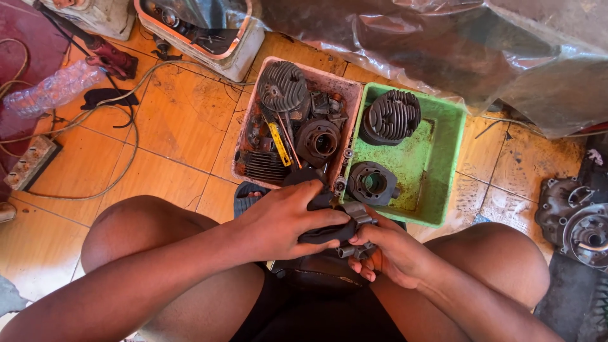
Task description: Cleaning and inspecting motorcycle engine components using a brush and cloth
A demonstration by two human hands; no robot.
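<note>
A dark, greasy engine part (339,229) with grey metal fittings, held between the knees.

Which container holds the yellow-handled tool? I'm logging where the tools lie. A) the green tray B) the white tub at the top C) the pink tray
C: the yellow-handled tool lies in the pink tray among dark engine parts, while the green tray holds only two finned cylinder parts.

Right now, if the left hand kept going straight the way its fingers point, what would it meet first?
The left hand points rightward over the dark part it grips, so it would probably meet the right hand first; depth is unclear.
</note>
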